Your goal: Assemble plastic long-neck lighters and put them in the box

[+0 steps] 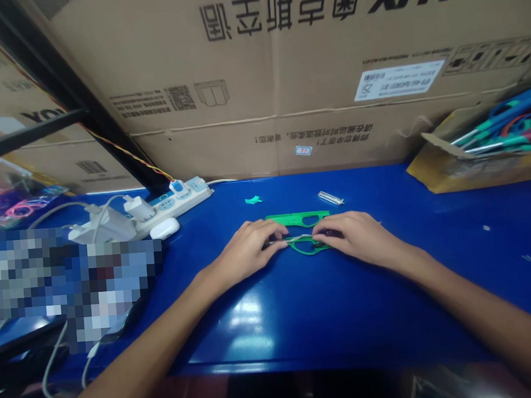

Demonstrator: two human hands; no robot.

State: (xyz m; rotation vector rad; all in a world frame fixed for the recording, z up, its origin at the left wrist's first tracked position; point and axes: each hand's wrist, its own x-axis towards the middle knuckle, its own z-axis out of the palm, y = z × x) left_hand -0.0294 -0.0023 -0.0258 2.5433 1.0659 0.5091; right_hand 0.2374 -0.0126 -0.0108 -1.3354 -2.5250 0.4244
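Two flat green plastic handle shells, each with an oval finger loop, are at the middle of the blue table. The farther green shell (289,220) lies just beyond my fingers. My left hand (257,243) is closed in a pinch at the left end of the nearer green shell (306,252), where a thin pale strip or wire (299,238) runs along it. My right hand (347,232) pinches the right end of that same shell. A small dark part shows under its fingertips, too hidden to name.
Beyond my hands lie green scraps (253,200) and a few silver metal pieces (330,198). A power strip (192,195) with white chargers stands left, near pixelated devices. At right, a cardboard box (468,176) holds coloured handles with metal rods. A large carton (259,102) backs the table.
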